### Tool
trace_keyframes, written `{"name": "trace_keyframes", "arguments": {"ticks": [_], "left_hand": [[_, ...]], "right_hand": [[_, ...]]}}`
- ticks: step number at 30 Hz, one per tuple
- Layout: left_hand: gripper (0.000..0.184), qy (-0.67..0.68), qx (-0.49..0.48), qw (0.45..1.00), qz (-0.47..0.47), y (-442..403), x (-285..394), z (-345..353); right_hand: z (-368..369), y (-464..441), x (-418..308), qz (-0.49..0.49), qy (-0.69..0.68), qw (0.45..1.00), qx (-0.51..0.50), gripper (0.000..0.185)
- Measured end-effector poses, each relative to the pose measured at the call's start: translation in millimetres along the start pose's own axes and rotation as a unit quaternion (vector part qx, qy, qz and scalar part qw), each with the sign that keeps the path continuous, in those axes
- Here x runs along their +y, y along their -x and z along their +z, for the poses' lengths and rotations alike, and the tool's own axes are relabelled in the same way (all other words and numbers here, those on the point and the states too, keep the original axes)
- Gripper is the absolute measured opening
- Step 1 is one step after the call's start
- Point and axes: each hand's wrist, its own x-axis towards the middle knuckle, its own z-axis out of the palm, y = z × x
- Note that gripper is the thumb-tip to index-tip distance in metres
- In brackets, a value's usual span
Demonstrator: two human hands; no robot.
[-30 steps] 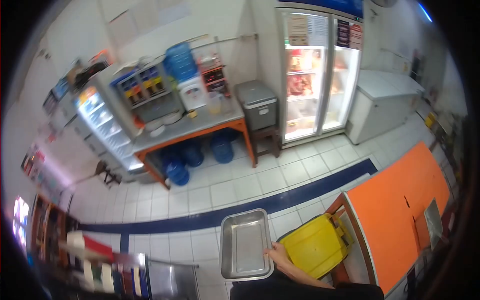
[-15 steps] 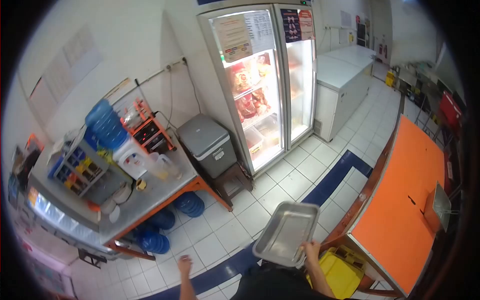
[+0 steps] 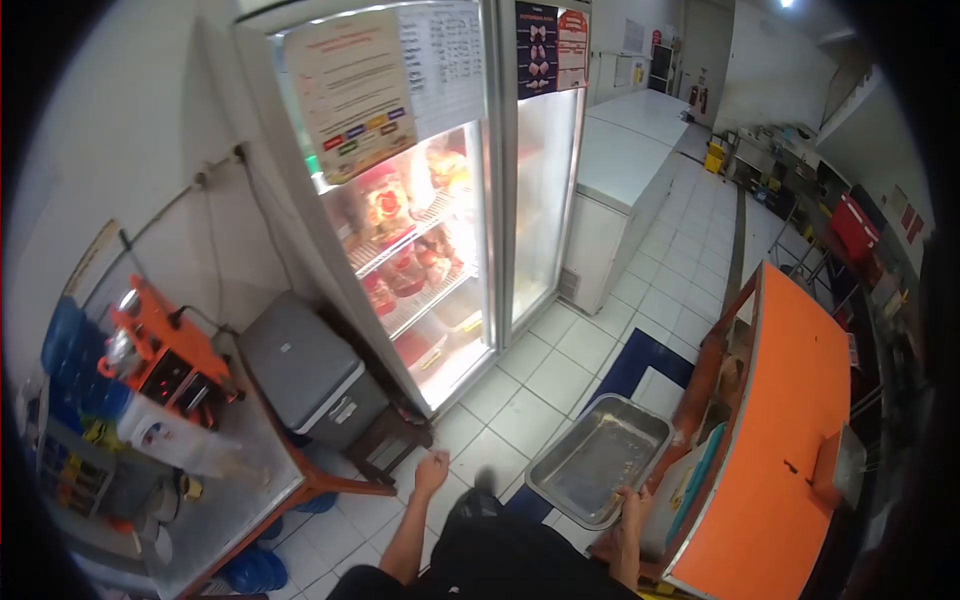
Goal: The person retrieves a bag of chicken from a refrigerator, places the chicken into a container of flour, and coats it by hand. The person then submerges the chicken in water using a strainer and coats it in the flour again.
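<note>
One metal pan (image 3: 600, 455), held aloft, our right hand (image 3: 632, 508) gripping its rim, next needing, we judge, level handling; left hand (image 3: 432, 473), open or curled, unclear.

The tray (image 3: 600, 462) is silver-grey, the tabletop (image 3: 765, 430) orange, the floor tiles (image 3: 498, 458) white.

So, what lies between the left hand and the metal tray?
Between left hand and metal tray, the head view shows white tiles and apparently a dark shoe.
</note>
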Motion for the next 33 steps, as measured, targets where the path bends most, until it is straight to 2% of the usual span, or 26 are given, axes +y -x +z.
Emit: {"name": "trace_keyframes", "arguments": {"ticks": [1, 2, 3, 5, 6, 7, 8, 9, 10, 12, 14, 16, 19, 20, 22, 23, 24, 26, 27, 28, 30, 32, 33], "left_hand": [[0.032, 0.044, -0.028, 0.999, -0.001, -51, 41, 2], [0.034, -0.003, -0.089, 0.996, -0.006, -101, 90, -4], [0.036, -0.047, -0.068, 0.993, 0.079, -156, 107, 15], [0.035, 0.063, -0.027, 0.984, 0.162, -235, 220, -3], [0.031, 0.094, 0.011, 0.963, 0.253, -294, 240, 7], [0.027, 0.057, 0.117, 0.945, 0.300, -344, 262, 19], [0.029, 0.084, 0.142, 0.932, 0.323, -369, 316, -1], [0.033, 0.033, 0.239, 0.907, 0.345, -399, 356, -9], [0.039, 0.041, 0.257, 0.901, 0.347, -428, 387, -19], [0.042, 0.035, 0.381, 0.851, 0.359, -463, 445, -33], [0.041, 0.024, 0.424, 0.843, 0.330, -498, 473, -27], [0.039, 0.017, 0.462, 0.838, 0.290, -514, 480, -14], [0.027, 0.083, 0.428, 0.883, 0.175, -540, 498, 1], [0.027, 0.075, 0.444, 0.876, 0.174, -548, 506, 4], [0.025, 0.025, 0.489, 0.865, 0.106, -552, 520, 21], [0.022, 0.014, 0.538, 0.838, 0.088, -559, 523, 28], [0.022, 0.014, 0.545, 0.834, 0.081, -563, 527, 28], [0.026, 0.021, 0.530, 0.846, 0.047, -566, 523, 25], [0.030, 0.025, 0.563, 0.823, 0.067, -567, 527, 25], [0.030, 0.014, 0.568, 0.820, 0.068, -555, 530, 32], [0.033, 0.011, 0.549, 0.835, 0.004, -552, 531, 39], [0.036, 0.021, 0.543, 0.839, 0.004, -519, 535, 56], [0.038, 0.027, 0.532, 0.846, 0.011, -491, 542, 62]], "right_hand": [[4, -20, 5, -0.016, 0.012, 0.999, 0.044, 0.027], [8, -39, 5, -0.030, 0.023, 0.996, 0.085, 0.029], [13, -46, -5, -0.019, 0.030, 0.995, 0.091, 0.029], [39, -59, -37, 0.017, 0.042, 0.989, 0.138, 0.029], [47, -76, -38, 0.023, 0.045, 0.990, 0.132, 0.029], [47, -95, -37, 0.027, 0.010, 0.991, 0.132, 0.030], [45, -114, -39, 0.032, -0.020, 0.991, 0.130, 0.032], [40, -137, -37, 0.039, -0.009, 0.993, 0.115, 0.032], [37, -165, -33, 0.048, 0.003, 0.991, 0.122, 0.035], [39, -226, -41, 0.054, 0.025, 0.993, 0.103, 0.039], [46, -272, -65, 0.059, -0.042, 0.990, 0.123, 0.043], [30, -323, -79, 0.062, -0.011, 0.993, 0.098, 0.044], [-16, -424, -121, 0.068, 0.048, 0.995, 0.056, 0.046], [-20, -454, -132, 0.078, 0.079, 0.993, 0.037, 0.048], [-27, -504, -166, 0.058, 0.067, 0.996, -0.006, 0.048], [-33, -526, -182, 0.041, 0.063, 0.997, -0.024, 0.049], [-44, -564, -182, 0.038, 0.068, 0.996, -0.032, 0.049], [-71, -641, -175, -0.041, 0.137, 0.990, 0.011, 0.045], [-73, -652, -190, -0.033, 0.144, 0.989, 0.007, 0.045], [-58, -657, -217, -0.025, 0.148, 0.989, -0.017, 0.047], [-11, -682, -235, -0.026, 0.142, 0.989, -0.042, 0.049], [16, -718, -238, -0.039, 0.191, 0.977, -0.088, 0.040], [43, -713, -248, -0.040, 0.173, 0.976, -0.124, 0.040]]}}
